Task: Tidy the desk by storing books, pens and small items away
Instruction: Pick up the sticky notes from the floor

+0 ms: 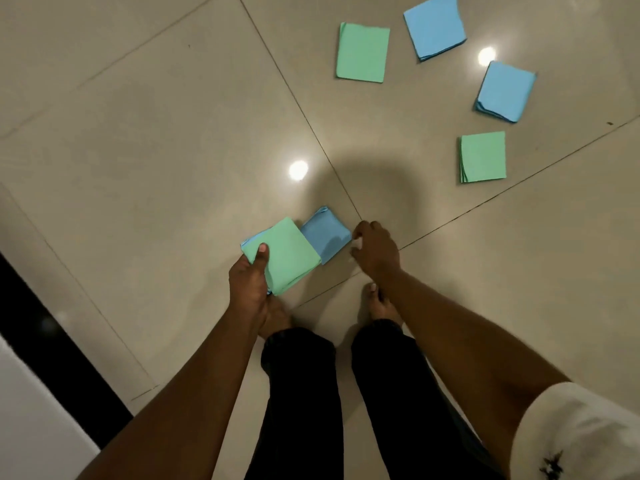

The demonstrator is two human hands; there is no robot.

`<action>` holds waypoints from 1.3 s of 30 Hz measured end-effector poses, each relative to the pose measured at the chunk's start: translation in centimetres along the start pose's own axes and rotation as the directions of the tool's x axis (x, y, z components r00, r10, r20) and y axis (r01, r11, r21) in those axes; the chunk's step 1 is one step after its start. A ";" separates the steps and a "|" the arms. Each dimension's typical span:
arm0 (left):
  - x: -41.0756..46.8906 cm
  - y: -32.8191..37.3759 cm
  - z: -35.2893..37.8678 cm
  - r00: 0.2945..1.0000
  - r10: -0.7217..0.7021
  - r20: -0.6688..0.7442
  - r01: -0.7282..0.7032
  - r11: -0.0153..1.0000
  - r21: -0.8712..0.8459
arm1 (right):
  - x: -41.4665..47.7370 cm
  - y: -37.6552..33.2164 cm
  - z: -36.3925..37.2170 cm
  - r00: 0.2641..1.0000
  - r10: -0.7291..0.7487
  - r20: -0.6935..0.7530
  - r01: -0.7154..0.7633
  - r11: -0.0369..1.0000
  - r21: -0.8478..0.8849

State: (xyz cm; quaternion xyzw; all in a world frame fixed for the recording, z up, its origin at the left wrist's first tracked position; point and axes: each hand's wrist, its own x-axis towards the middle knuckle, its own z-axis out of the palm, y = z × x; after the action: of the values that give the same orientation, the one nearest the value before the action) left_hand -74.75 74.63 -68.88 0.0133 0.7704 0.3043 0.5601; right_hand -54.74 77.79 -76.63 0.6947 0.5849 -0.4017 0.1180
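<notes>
My left hand grips a stack of folded paper squares, green on top with blue sheets showing beneath, thumb pressed on the green face. A blue folded square lies on the floor just right of that stack. My right hand hovers at the blue square's right corner with fingers curled; I cannot tell whether the fingertips touch it. Farther off on the floor lie a green square, a blue square, another blue square and a green square.
The floor is glossy beige tile with dark grout lines and two bright light reflections. My bare feet and dark trousers stand below the hands. A dark strip and white surface border the lower left.
</notes>
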 end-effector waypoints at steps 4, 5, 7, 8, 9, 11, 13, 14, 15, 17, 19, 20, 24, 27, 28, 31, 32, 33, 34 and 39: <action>0.4 0.4 -0.4 0.998 0.055 0.010 -0.055 0.997 0.051 | 1.1 -3.4 1.5 0.999 0.030 -0.028 -0.032 0.995 -0.097; 0.9 0.4 -0.6 0.998 0.060 -0.007 -0.059 0.997 0.056 | 1.6 -4.2 2.0 0.996 0.077 -0.040 -0.081 0.991 -0.103; 2.2 0.1 -1.0 0.997 0.064 -0.035 -0.062 0.997 0.046 | 2.5 -5.4 3.3 0.982 0.177 -0.071 -0.183 0.978 -0.099; 2.9 -0.1 -1.3 0.997 0.064 -0.044 -0.062 0.997 0.038 | 2.8 -5.8 4.1 0.972 0.214 -0.094 -0.222 0.970 -0.095; 3.4 -0.3 -1.7 0.997 0.063 -0.051 -0.062 0.998 0.033 | 2.9 -6.1 4.8 0.964 0.237 -0.123 -0.249 0.964 -0.094; 4.0 -0.9 -2.3 0.997 0.059 -0.059 -0.057 0.998 0.034 | 3.0 -6.2 6.0 0.950 0.257 -0.178 -0.280 0.953 -0.116; 4.3 -1.4 -2.8 0.997 0.048 -0.061 -0.046 0.998 0.040 | 3.2 -6.0 6.3 0.941 0.265 -0.211 -0.293 0.949 -0.116; 4.3 -1.6 -2.9 0.997 0.043 -0.061 -0.041 0.998 0.042 | 3.3 -5.9 6.3 0.941 0.266 -0.211 -0.293 0.950 -0.107; 4.2 -1.7 -3.1 0.997 0.041 -0.063 -0.038 0.998 0.040 | 3.5 -5.9 6.1 0.942 0.268 -0.202 -0.291 0.952 -0.093; 4.0 -1.9 -3.3 0.997 0.042 -0.058 -0.040 0.999 0.033 | 3.6 -5.7 5.4 0.941 0.283 -0.185 -0.292 0.956 -0.026; 3.6 -1.9 -3.2 0.998 0.045 -0.039 -0.044 0.998 0.036 | 3.6 -4.8 4.5 0.941 0.291 -0.170 -0.273 0.954 0.122; 3.4 -1.8 -3.0 0.999 0.045 -0.024 -0.044 0.998 0.038 | 3.4 -4.3 4.0 0.948 0.288 -0.137 -0.252 0.940 0.231; 2.5 -0.8 -1.5 0.999 0.037 0.005 -0.037 0.999 0.033 | 1.8 -1.7 0.4 0.973 0.231 0.001 -0.189 0.794 0.578; 1.7 -0.1 -0.3 0.999 0.039 0.035 -0.041 0.998 0.052 | -0.2 -0.4 -3.5 0.965 0.261 -0.030 -0.146 0.629 0.764; 1.4 0.1 0.1 0.999 0.039 0.038 -0.042 0.997 0.060 | -0.9 -0.2 -5.1 0.962 0.267 -0.062 -0.109 0.579 0.808; 0.2 0.6 2.0 0.997 0.049 0.060 -0.054 0.996 0.077 | -3.3 0.1 -9.5 0.965 0.240 -0.106 -0.027 0.495 0.869; -0.3 0.7 2.7 0.995 0.055 0.080 -0.061 0.995 0.079 | -4.1 0.0 -10.6 0.969 0.218 -0.114 -0.007 0.487 0.874; -1.0 0.8 3.5 0.993 0.058 0.100 -0.066 0.994 0.084 | -4.9 -0.2 -11.6 0.972 0.197 -0.127 0.012 0.500 0.866; -1.5 1.0 4.3 0.992 0.054 0.115 -0.065 0.994 0.089 | -5.6 -0.5 -12.2 0.974 0.176 -0.139 0.026 0.526 0.850; -5.1 2.1 8.2 0.982 -0.013 0.189 0.006 0.999 0.035 | -7.8 -1.3 -13.0 0.966 0.152 -0.208 0.043 0.699 0.713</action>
State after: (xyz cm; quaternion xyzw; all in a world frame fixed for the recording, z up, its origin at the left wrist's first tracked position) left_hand -66.40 78.27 -65.05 0.0480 0.7189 0.2858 0.6318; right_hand -50.36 80.82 -62.34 0.7482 0.3730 -0.5014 -0.2228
